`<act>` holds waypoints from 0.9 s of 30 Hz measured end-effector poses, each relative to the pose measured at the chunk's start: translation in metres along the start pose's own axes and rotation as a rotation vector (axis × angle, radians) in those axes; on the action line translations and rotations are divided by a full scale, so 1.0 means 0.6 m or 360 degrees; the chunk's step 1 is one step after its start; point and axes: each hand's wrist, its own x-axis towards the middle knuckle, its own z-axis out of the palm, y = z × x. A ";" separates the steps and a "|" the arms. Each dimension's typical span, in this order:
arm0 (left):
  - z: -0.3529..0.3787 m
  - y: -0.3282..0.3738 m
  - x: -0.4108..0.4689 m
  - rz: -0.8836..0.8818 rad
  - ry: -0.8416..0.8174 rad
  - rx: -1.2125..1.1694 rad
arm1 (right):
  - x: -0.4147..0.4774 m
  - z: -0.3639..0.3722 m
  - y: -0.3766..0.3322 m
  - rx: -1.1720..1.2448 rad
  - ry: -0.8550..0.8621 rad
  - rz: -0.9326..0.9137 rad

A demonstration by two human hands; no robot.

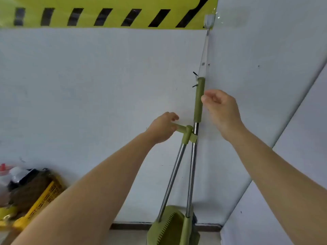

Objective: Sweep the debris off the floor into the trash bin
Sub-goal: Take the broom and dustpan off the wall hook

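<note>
While the broom (198, 101) hangs by the wall | left hand (161, 128) grips dustpan handle (182, 129) | right hand (221, 110) loosely curled, maybe touching broom | next: lift both off.

This looks like a utility corner of a workshop or storeroom rather than a home. Across the top of the frame runs a yellow banner with black slanted stripes (99, 15), the kind used as a hazard marking. Below it the plain pale walls (88, 76) meet in a corner right of centre, with a dark skirting strip (131, 226) at the bottom. A clear stick-on hook (209, 21) sits in that corner, upper right. At lower left a yellow slatted plastic crate (44, 200) holds bags and clutter (contents too blurred to name).
</note>
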 end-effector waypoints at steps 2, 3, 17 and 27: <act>0.006 -0.009 0.027 0.0007 -0.0117 0.0182 | 0.021 0.006 0.003 0.0016 0.0025 0.0032; 0.011 -0.014 0.040 0.0022 -0.0168 0.0271 | 0.032 0.009 0.009 0.0009 0.0030 0.0045; 0.030 -0.010 0.101 0.0159 -0.0491 0.0473 | 0.116 0.036 -0.002 0.0023 0.0284 -0.0029; -0.004 0.036 0.074 0.0166 -0.0446 0.0461 | 0.140 0.012 -0.084 0.0211 0.0215 -0.0212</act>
